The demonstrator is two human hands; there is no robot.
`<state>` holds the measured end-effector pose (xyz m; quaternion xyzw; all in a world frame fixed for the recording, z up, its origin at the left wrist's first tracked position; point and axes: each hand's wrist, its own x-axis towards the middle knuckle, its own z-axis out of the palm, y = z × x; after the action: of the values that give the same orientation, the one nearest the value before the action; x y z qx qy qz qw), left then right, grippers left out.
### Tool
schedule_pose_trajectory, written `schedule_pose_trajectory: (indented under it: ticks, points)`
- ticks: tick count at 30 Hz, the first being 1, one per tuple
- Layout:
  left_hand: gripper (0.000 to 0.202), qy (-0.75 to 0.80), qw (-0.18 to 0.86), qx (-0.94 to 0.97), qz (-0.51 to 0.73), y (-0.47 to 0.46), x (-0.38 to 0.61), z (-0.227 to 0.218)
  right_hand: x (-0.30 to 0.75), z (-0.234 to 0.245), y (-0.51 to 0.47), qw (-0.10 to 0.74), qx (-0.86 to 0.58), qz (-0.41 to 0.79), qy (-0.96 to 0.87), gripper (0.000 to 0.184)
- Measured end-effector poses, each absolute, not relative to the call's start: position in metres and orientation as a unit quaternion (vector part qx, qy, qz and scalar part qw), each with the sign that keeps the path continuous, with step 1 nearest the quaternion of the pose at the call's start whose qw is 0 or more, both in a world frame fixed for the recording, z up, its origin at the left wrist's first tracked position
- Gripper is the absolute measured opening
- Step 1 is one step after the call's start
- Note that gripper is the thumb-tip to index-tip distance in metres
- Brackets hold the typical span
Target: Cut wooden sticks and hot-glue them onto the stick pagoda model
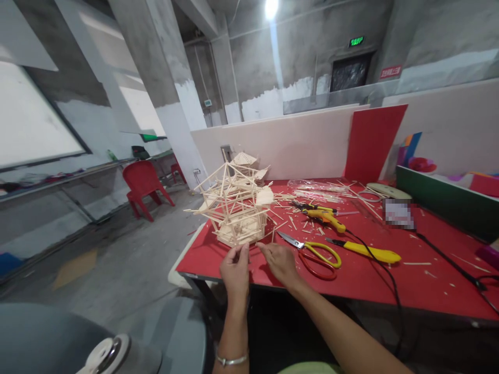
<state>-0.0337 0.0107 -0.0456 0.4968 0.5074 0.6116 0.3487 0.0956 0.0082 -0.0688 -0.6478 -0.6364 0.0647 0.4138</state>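
Observation:
A pagoda-like model made of thin wooden sticks (230, 200) stands near the left end of the red table. At its front base my left hand (235, 264) is closed, thumb and fingertips pinched together. Just to the right, my right hand (279, 261) is also closed, its thumb and finger pointing at the left hand. Whatever the fingertips hold is too small or hidden to make out. Beside my right hand lie scissors (312, 254) with one yellow and one red handle, blades apart.
On the red table (390, 285) lie a yellow utility knife (368, 251), a yellow glue gun (326, 218) with a black cord, pliers (312, 206), loose sticks and bagged sticks (322, 191). A green box (444, 202) stands right. A lidded cup (120, 356) is at lower left.

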Motion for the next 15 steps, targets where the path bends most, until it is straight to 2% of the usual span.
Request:
schedule_pose_trajectory:
  ticks: [5, 10, 15]
  points:
    - [0.045, 0.529, 0.253, 0.493, 0.642, 0.005, -0.025, -0.058, 0.089, -0.075, 0.006, 0.45, -0.614, 0.049, -0.647, 0.038]
    - [0.026, 0.527, 0.175, 0.493, 0.67, 0.007, -0.03, -0.057, 0.088, -0.067, -0.003, 0.432, -0.614, 0.024, -0.66, 0.051]
    - [0.027, 0.532, 0.152, 0.461, 0.694, 0.021, -0.048, -0.056, 0.142, -0.041, -0.009, 0.387, -0.681, -0.031, -0.621, 0.034]
